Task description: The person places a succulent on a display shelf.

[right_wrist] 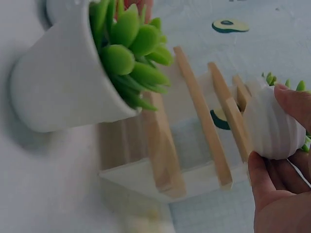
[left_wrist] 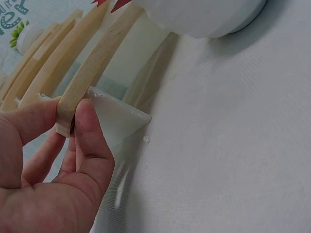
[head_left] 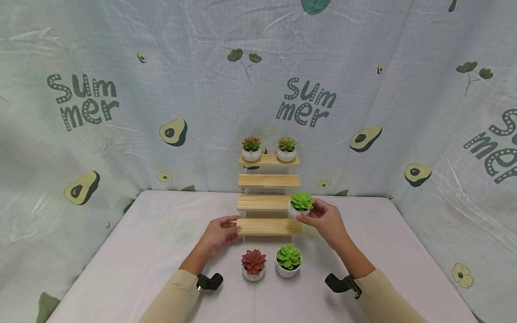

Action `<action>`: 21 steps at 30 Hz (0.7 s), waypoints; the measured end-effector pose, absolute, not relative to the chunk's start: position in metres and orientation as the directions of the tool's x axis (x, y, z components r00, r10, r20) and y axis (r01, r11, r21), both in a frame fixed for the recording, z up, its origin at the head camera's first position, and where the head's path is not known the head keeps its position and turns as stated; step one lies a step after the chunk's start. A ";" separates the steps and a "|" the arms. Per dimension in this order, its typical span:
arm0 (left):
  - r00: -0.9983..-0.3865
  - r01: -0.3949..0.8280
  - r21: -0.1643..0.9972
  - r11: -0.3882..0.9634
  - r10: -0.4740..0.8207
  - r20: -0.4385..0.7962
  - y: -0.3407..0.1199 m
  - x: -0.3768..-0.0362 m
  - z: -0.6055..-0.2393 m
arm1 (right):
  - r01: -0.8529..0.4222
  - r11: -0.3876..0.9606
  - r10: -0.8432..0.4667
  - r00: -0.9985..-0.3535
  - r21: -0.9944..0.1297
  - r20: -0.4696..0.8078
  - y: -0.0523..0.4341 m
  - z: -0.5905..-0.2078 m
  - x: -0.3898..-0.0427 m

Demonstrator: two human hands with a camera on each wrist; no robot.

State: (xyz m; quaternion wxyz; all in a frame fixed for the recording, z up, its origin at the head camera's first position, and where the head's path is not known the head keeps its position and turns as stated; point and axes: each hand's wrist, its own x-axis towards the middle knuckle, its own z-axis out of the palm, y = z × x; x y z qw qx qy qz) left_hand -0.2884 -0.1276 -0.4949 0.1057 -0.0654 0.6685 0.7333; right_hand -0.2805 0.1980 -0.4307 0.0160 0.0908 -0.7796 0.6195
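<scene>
My left hand pinches the left end of the lowest board of a wooden tiered shelf; the left wrist view shows thumb and fingers on the board's end. With my right hand I hold a bright green potted succulent by its white ribbed pot, near the right end of the shelf's lower boards. Whether the pot touches a board cannot be told. On the top board stand a red-tipped succulent at left and a pale green one at right.
In front of the shelf, on the white-covered table, stand a red succulent and another green succulent in white pots. A printed cloth hangs behind and at both sides.
</scene>
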 end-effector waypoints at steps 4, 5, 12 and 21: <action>-0.969 -0.243 0.967 -0.081 0.065 -0.238 -0.127 -0.289 -0.496 | -0.184 0.208 -0.155 -0.976 -0.961 0.153 0.187 -0.423 -0.289; -0.969 -0.242 0.967 -0.081 0.065 -0.237 -0.128 -0.289 -0.496 | -0.188 0.205 -0.162 -0.974 -0.961 0.156 0.184 -0.421 -0.291; -0.972 -0.231 0.969 -0.091 0.074 -0.224 -0.128 -0.289 -0.496 | -0.215 0.217 -0.187 -0.966 -0.952 0.176 0.166 -0.411 -0.305; -0.972 -0.228 0.970 -0.088 0.082 -0.221 -0.129 -0.288 -0.496 | -0.234 0.150 -0.226 -0.954 -0.961 0.198 0.146 -0.406 -0.322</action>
